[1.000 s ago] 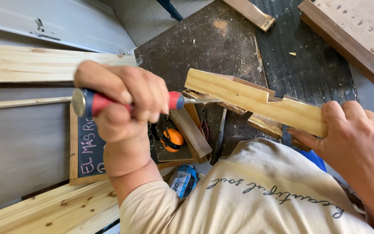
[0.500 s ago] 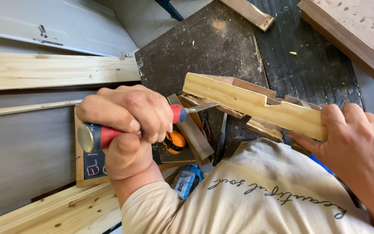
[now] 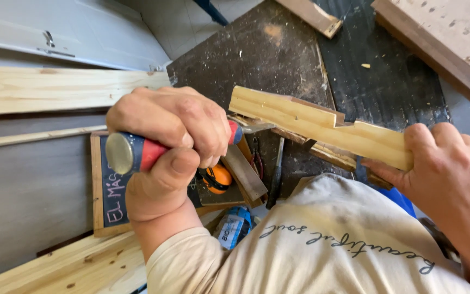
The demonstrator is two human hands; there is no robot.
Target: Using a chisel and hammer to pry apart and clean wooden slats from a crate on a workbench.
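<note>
Two hands at work, centre frame. Left hand (image 3: 169, 130) fisted tight round a chisel (image 3: 137, 151) with red-and-blue handle and metal butt cap; blade tip sits against the near end of a pale notched wood piece (image 3: 322, 128). Right hand (image 3: 452, 174), lower right, clamps the far end of that piece, thumb on top, fingers beneath. Piece is held in the air above a dark dusty board (image 3: 267, 60).

Judgement: keep blade low and flat to the joint, push away from the holding hand, short controlled strokes. Left wrist bent, knuckles up, forearm rising from lower centre. Orange ear defenders (image 3: 217, 178) and a framed chalkboard (image 3: 107, 190) lie below.
</note>
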